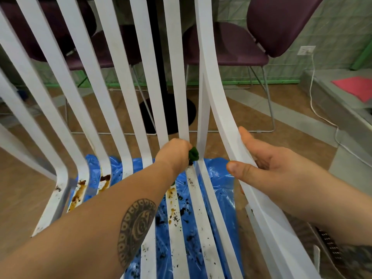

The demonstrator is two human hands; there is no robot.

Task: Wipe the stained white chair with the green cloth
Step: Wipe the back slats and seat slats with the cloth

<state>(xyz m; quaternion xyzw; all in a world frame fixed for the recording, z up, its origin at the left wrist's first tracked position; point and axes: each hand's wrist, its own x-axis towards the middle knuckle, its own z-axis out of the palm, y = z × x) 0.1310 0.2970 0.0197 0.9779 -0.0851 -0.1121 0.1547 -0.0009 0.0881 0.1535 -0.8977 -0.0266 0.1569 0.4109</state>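
The white slatted chair [128,93] fills the view, its slats curving from backrest down into the seat. Brown stains and dark crumbs mark the seat slats at lower left and centre. My left hand [175,154] is closed around the bunched green cloth [193,155], pressing it where a right-hand slat bends into the seat. Only a small bit of cloth shows past the fingers. My right hand [261,168] grips the chair's outer right rail, thumb on top.
A blue plastic sheet [219,178] with dark crumbs lies on the floor under the seat. Behind the slats stand purple chairs [281,23] and a black table base [169,115]. A white cable [314,105] runs from a wall socket along a grey step at right.
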